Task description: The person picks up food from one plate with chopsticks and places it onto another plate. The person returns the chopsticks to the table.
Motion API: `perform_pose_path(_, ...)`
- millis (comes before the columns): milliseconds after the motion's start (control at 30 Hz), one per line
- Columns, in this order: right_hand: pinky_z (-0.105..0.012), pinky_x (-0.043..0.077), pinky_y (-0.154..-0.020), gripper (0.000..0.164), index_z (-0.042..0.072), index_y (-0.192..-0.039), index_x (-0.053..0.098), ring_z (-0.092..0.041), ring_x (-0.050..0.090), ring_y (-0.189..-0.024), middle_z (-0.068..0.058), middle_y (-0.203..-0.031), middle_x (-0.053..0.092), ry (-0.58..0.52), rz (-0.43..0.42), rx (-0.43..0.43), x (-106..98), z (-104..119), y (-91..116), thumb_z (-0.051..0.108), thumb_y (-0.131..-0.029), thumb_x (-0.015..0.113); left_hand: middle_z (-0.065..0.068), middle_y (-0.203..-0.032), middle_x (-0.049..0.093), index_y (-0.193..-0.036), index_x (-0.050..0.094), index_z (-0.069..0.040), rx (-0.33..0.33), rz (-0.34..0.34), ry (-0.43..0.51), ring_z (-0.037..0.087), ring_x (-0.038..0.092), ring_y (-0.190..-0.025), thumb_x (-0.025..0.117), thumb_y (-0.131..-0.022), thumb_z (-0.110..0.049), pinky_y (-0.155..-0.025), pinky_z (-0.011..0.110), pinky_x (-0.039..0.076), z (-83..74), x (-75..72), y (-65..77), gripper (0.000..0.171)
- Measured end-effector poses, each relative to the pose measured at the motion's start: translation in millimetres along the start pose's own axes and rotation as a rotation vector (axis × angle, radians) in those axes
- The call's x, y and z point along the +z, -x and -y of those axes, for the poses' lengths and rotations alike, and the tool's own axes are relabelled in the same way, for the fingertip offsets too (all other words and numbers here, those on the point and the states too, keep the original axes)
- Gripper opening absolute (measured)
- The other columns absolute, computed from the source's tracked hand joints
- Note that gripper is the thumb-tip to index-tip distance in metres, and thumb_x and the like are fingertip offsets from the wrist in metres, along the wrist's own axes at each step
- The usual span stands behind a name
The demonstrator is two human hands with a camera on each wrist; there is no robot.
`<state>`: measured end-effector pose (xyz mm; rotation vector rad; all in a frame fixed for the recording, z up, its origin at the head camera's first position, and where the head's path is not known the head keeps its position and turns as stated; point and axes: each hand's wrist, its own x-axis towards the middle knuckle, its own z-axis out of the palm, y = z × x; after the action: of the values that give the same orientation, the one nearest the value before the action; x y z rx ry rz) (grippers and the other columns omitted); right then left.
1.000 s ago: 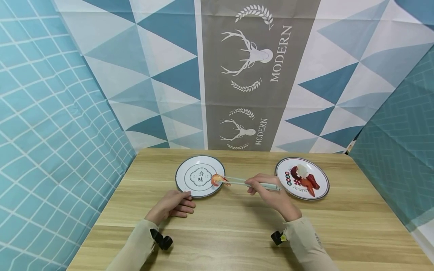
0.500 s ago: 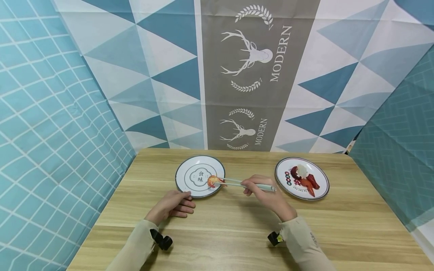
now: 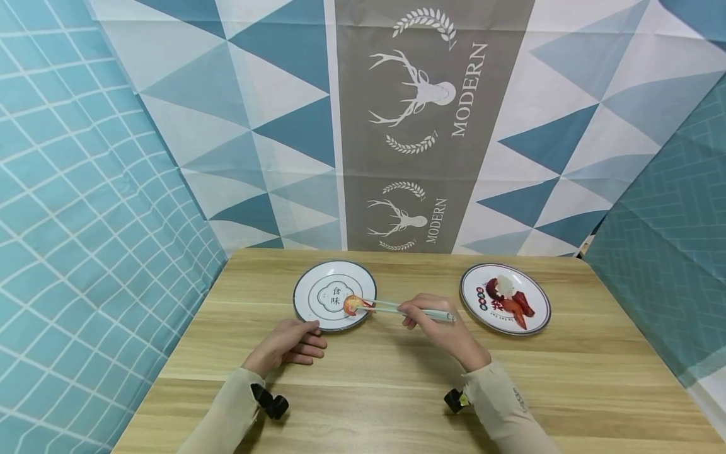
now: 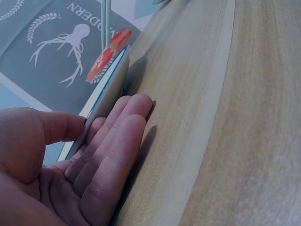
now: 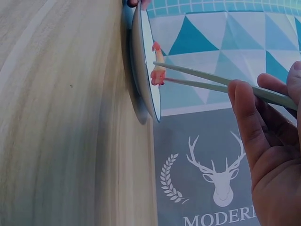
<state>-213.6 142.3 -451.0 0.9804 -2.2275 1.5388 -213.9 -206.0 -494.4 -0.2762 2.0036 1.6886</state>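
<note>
My right hand [image 3: 433, 325] grips a pair of pale green chopsticks [image 3: 382, 306], which point left. Their tips are at a red-orange shrimp [image 3: 352, 305] over the right part of a white plate [image 3: 317, 277] with a dark blue rim. In the right wrist view the shrimp [image 5: 158, 70] lies very close to the plate's face [image 5: 147, 37]; whether it rests there I cannot tell. My left hand [image 3: 292, 340] holds the plate's near-left rim, thumb on top. In the left wrist view fingers [image 4: 117, 155] of that hand extend beside and below the rim.
A second plate [image 3: 473, 277] at the right carries dark red and orange food pieces [image 3: 516, 312] and a white lump [image 3: 504, 287]. Both plates stand on a wooden table [image 3: 363, 391]. Patterned cloth [image 3: 397, 126] hangs behind it, with blue sheets at both sides.
My right hand has moved a little left with the chopsticks, bringing the shrimp from the plate's right edge further over it. The left hand and both plates have stayed put.
</note>
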Motion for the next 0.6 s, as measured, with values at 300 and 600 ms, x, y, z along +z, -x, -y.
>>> perform_pose_path(300, -0.030, 0.062, -0.063, 0.018, 0.015, -0.097, 0.081, -0.013, 0.071, -0.070, -0.001, -0.082, 0.075, 0.001, 0.013, 0.027, 3.7, -3.6, -0.6, 0.009, -0.102, 0.064, 0.007, -0.092, 0.078, -0.114, 0.065, 0.002, 0.005, 0.004, -0.006, 0.016, 0.077, -0.077, 0.053, -0.107, -0.036, -0.066, 0.032, 0.065, -1.6, 0.3, -0.2, 0.040)
perform_pose_path(600, -0.029, 0.062, -0.063, 0.017, 0.009, -0.098, 0.081, -0.010, 0.072, -0.070, 0.001, -0.083, 0.075, 0.016, 0.037, 0.053, 8.7, -0.8, -4.6, 0.013, -0.102, 0.064, 0.007, -0.091, 0.078, -0.113, 0.065, 0.002, 0.009, 0.002, -0.006, 0.016, 0.077, -0.076, 0.053, -0.107, -0.035, -0.066, 0.032, 0.065, -1.2, 0.1, 0.4, 0.040)
